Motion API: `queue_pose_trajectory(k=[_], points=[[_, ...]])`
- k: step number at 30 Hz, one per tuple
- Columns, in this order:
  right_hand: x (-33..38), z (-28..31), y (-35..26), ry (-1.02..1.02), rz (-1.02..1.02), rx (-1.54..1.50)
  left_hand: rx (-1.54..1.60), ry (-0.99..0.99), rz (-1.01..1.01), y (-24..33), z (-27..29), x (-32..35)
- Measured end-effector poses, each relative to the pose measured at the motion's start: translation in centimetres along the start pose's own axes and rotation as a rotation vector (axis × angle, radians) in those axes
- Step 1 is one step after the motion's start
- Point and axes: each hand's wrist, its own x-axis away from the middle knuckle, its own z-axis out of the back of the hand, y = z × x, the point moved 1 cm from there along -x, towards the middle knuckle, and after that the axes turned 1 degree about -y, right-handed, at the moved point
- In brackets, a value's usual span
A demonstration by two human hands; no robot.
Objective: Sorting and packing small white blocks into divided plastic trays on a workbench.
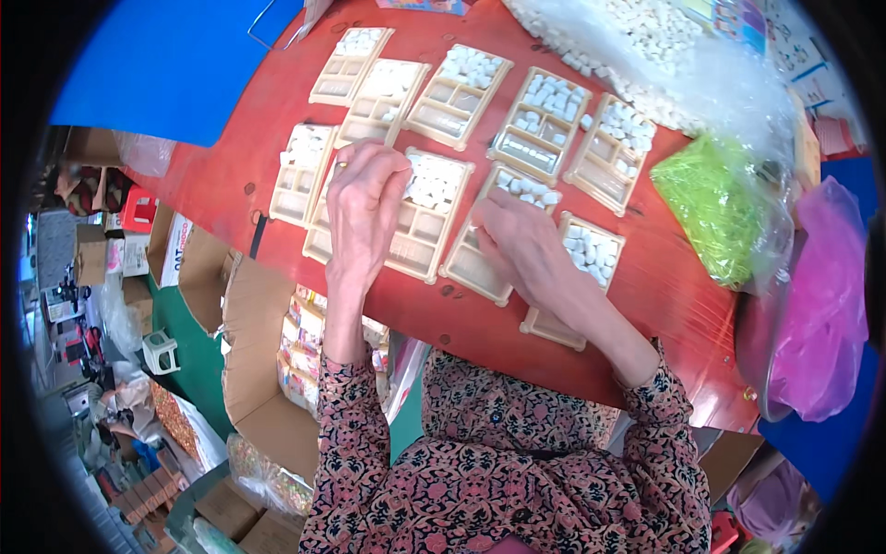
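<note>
Several cream plastic trays with compartments (429, 263) lie in two rows, small white pieces (434, 180) heaped in their far compartments. My left hand (365, 189), a ring on one finger, is closed above the near-row trays at the left. Its fingertips are pressed together, and anything in them is too small or hidden to name. Over another near-row tray (475, 268), my right hand (521, 240) has its fingers curled together. What it pinches, if anything, cannot be made out. My right forearm covers part of the rightmost near tray (554, 328).
The trays rest on a red table (674, 305). A large clear bag of white pieces (646, 37) lies at the far right, beside a bright green bag (711, 208) and a pink bag (821, 305). An open cardboard box (254, 351) with small packets stands below the table's left edge.
</note>
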Motion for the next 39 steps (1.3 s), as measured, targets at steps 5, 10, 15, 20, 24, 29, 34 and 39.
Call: queue_pose_trajectory(k=[5, 10, 15, 20, 24, 29, 34, 39], points=[[0.3, 2.2, 0.1, 0.057, -0.037, -0.078, 0.123, -0.087, -0.13, 2.3, -1.6, -0.9], [0.8, 6.1, 0.7, 0.147, -0.169, -0.215, 0.133, -0.191, -0.144, 4.1, -2.9, -2.8], [1.2, 10.5, 3.3, 0.269, -0.268, -0.222, 0.155, -0.275, -0.107, 4.2, -5.0, -5.9], [1.1, 13.5, 5.6, 0.377, -0.392, -0.239, 0.185, -0.296, -0.138, 3.5, -7.1, -8.1], [-0.2, 14.3, 7.3, 0.358, -0.385, -0.068, 0.239, -0.299, -0.142, 3.9, -8.7, -9.2], [-3.2, 12.0, 9.1, 0.317, -0.229, 0.215, 0.211, -0.279, -0.197, 4.3, -10.6, -10.0], [-4.1, 10.3, 10.6, 0.174, -0.225, 0.473, 0.153, -0.272, -0.141, 3.0, -10.8, -10.0], [-4.7, 9.8, 10.4, 0.121, -0.205, 0.529, 0.117, -0.316, -0.14, 1.8, -10.5, -9.5]])
